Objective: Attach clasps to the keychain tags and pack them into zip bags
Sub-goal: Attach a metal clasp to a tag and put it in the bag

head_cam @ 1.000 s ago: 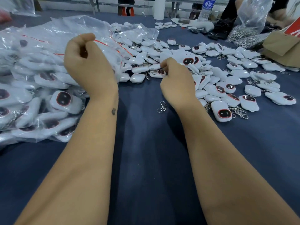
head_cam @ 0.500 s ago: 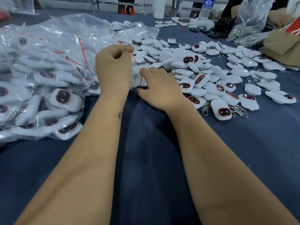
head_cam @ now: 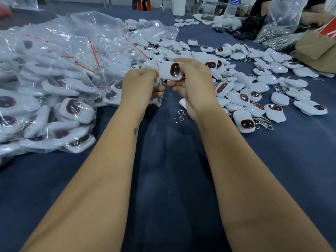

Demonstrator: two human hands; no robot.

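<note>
A white keychain tag [head_cam: 170, 71] with a dark red-rimmed oval face is held up above the blue cloth, between both hands. My right hand [head_cam: 195, 86] grips its right side. My left hand [head_cam: 140, 86] pinches a clear zip bag [head_cam: 161, 91] that hangs just below the tag's left edge. A loose metal clasp [head_cam: 180, 116] lies on the cloth under my right wrist. Several loose white tags [head_cam: 243, 122] are spread to the right, some with clasps on.
A heap of filled zip bags [head_cam: 60, 84] with red seal lines fills the left. At the far right stand a clear bag of metal clasps [head_cam: 278, 31], a brown cardboard box [head_cam: 316, 50] and a water bottle [head_cam: 231, 6]. The blue cloth [head_cam: 167, 179] lies bare between my forearms.
Both hands came off the pile and drew together toward me. My right hand picked up a tag and raised it; my left took a zip bag from the heap.
</note>
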